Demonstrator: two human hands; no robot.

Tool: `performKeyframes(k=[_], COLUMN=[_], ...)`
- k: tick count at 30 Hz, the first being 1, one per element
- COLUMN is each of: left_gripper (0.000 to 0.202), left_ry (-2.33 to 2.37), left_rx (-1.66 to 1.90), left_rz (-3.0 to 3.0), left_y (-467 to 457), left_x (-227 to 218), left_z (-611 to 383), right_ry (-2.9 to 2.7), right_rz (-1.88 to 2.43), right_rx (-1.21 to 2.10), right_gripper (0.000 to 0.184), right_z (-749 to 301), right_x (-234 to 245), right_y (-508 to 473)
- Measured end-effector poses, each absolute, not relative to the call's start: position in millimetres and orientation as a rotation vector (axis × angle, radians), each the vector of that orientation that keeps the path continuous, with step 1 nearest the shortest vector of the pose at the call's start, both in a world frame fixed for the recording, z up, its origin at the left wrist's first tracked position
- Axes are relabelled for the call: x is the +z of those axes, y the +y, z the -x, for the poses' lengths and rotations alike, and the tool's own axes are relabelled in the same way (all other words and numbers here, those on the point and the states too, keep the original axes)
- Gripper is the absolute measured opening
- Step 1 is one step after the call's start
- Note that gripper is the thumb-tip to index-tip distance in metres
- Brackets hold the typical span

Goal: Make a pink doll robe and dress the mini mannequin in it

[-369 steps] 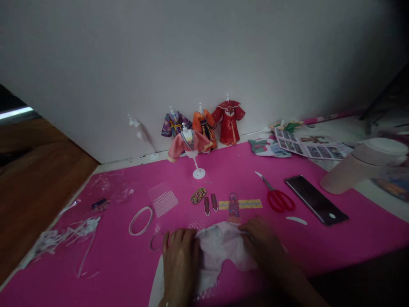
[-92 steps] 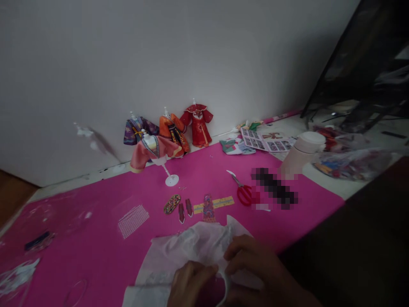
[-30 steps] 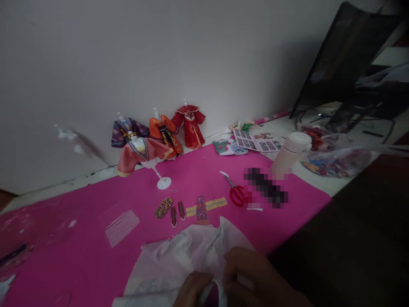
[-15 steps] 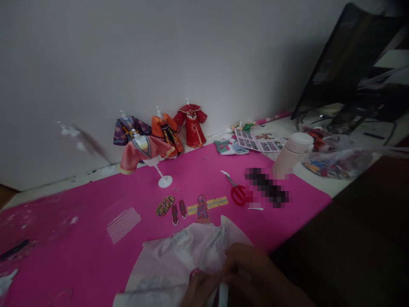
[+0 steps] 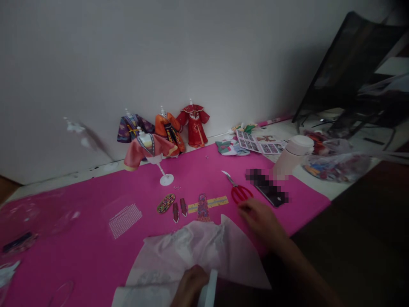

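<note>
A pale, sheer piece of fabric [image 5: 188,245] spreads over the near edge of the pink cloth, wide and gathered like a small skirt. My left hand [image 5: 193,279] is closed on its lower edge, beside a stiff-looking white strip [image 5: 211,288]. At the right, my right hand [image 5: 260,219] reaches over the cloth, its fingers drawn together at the handles of the red scissors [image 5: 241,194]. Whatever lies between those fingers is hidden. Near the fabric lie a patterned panel [image 5: 203,209], a yellow strip [image 5: 220,200], two pointed tabs [image 5: 175,212] and a beaded oval [image 5: 166,203].
Small dress forms wear a pink top [image 5: 137,153], a purple robe [image 5: 123,130], an orange robe [image 5: 166,123] and a red robe [image 5: 194,128]. A bottle [image 5: 294,155], a dark phone-like object [image 5: 271,192], a leaflet [image 5: 252,143] and a sheet of tiny beads [image 5: 125,221] also lie about.
My right hand has left the fabric and moved up and right to the scissors, covering a small white piece there. My left hand stays at the fabric, and the white strip shows more.
</note>
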State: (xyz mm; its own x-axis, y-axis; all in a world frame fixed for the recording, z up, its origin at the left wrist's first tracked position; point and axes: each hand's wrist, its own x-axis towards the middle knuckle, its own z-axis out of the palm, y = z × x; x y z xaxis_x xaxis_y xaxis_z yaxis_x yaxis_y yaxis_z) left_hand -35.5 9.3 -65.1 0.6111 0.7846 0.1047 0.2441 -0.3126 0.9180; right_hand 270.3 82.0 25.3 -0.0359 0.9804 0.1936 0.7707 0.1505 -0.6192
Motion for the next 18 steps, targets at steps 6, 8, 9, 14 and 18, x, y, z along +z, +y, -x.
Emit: performKeyframes(k=[6, 8, 9, 14, 18], left_gripper=[0.047, 0.044, 0.041, 0.031, 0.034], left_ry=[0.867, 0.863, 0.852, 0.814, 0.822], left_rx=[0.681, 0.714, 0.738, 0.817, 0.778], left_rz=[-1.786, -1.744, -1.73, -1.705, -1.605], left_y=[10.0, 8.9, 8.1, 5.8, 8.8], left_x=[-75.2, -72.9, -71.4, -63.3, -60.9], left_z=[40.7, 39.2, 38.8, 38.6, 33.8], right_ry=[-1.896, -1.906, -1.906, -1.86, -1.783], right_rz=[1.95, 2.024, 2.053, 2.103, 2.026], right_rx=[0.29, 0.29, 0.295, 0.354, 0.457], right_gripper=[0.017, 0.021, 0.023, 0.028, 0.033], right_z=[-288.6, -285.5, -283.9, -284.1, -293.7], right_x=[8.9, 4.6, 2.6, -1.1, 7.5], right_y=[143.2, 152.5, 155.5, 160.0, 155.4])
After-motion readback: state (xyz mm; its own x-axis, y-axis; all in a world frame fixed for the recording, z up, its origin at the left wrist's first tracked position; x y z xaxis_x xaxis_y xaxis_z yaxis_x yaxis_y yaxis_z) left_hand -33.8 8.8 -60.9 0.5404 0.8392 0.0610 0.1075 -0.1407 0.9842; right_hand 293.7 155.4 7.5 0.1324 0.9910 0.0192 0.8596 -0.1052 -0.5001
